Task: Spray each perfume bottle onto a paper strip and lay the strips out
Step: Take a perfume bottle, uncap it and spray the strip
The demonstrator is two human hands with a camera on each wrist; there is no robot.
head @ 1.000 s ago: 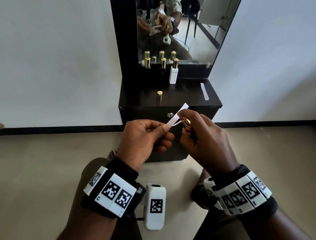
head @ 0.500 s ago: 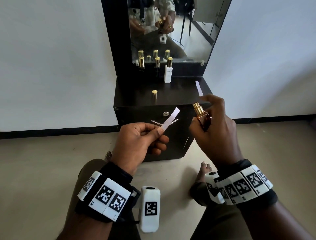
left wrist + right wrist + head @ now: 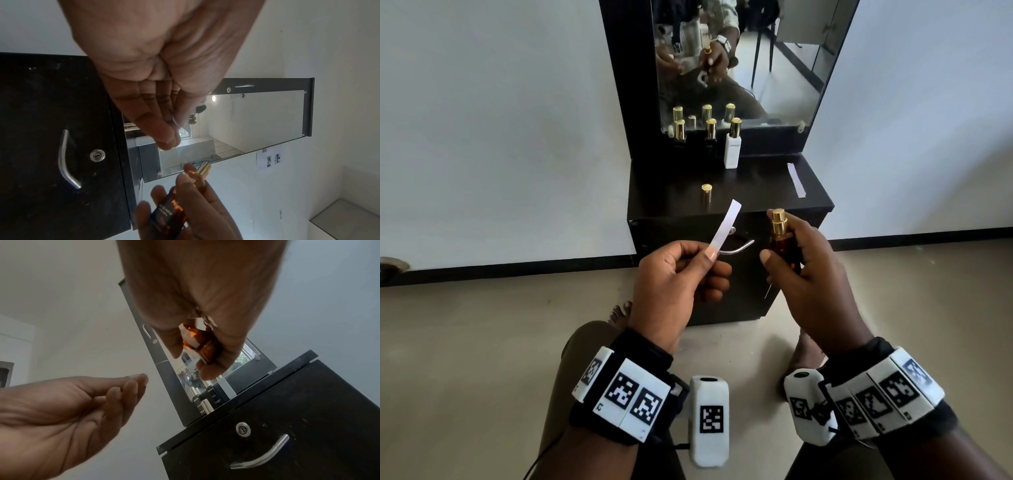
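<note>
Hold the paper strip (image 3: 725, 224) still in your left hand (image 3: 674, 281) and turn the gold sprayer top of the amber bottle (image 3: 781, 236) toward the strip's free end. The two sit a little apart in the middle of the head view, so bring them near but not touching, then push the top down with one finger. Keep the wet end away from your fingers. When it is done, I think the strip should go on the black cabinet top (image 3: 678, 178), beside the strip (image 3: 796, 179) lying at its right.

Your left thumb and first finger pinch the strip's low end; it leans up and to the right. Your right hand (image 3: 808, 274) has its fingers curled round the bottle, held upright. The loose gold cap (image 3: 706, 194) stands on the cabinet, above the strip
</note>
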